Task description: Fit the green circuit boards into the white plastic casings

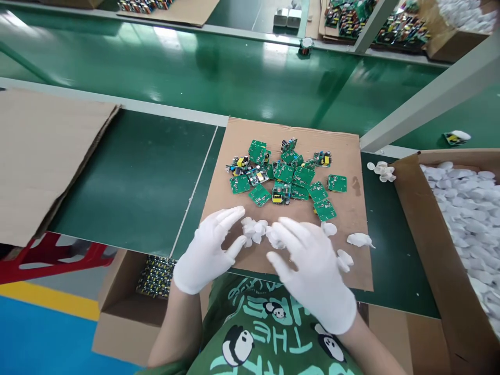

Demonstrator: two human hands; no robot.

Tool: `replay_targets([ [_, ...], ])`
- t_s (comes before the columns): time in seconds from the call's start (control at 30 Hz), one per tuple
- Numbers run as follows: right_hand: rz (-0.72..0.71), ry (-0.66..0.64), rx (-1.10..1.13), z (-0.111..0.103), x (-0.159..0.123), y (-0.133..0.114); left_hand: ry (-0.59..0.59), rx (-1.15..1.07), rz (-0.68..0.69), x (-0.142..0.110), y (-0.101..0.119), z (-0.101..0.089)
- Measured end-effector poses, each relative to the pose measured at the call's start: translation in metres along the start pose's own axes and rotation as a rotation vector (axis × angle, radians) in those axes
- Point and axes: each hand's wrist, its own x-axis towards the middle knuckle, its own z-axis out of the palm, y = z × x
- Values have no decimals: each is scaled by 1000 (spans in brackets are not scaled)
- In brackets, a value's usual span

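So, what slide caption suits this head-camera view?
Gloved left hand and right hand beside white pieces, near green circuit boards on cardboard.

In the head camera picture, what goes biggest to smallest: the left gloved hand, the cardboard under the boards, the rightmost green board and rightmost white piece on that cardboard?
1. Cardboard
2. Left gloved hand
3. Green board and white piece: too alike to rank

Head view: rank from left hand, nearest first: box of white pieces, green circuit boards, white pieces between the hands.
From the left hand:
1. White pieces between the hands: just off its fingertips.
2. Green circuit boards: beyond the fingers, toward the far side.
3. Box of white pieces: far right, past the right hand.
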Motion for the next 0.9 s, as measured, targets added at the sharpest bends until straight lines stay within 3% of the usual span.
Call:
replay_targets([
  [0.13, -167, -99, -46, 23, 20, -22, 90, -22, -135, -3, -1, -3],
  [0.27, -209, -96, -44, 35, 26, -21, 122, 7, -165, -9, -4, -9],
  [0.4, -84, -34, 197, 32, 20, -16, 85, 91, -116, -10, 4, -6],
  [0.53, 137, -76, 435, 21, 14, -13, 26, 39, -57, -8, 23, 6],
  [0.7, 439, -149, 555, 12, 12, -6, 3, -241, -310, -9, 46, 22],
  [0.8, 373, -111, 509, 6, 13, -2, -48, -428, -397, -8, 53, 25],
  [0.9, 210, -128, 440, -3, 15, 2, -25, -489, -326, -3, 55, 24],
])
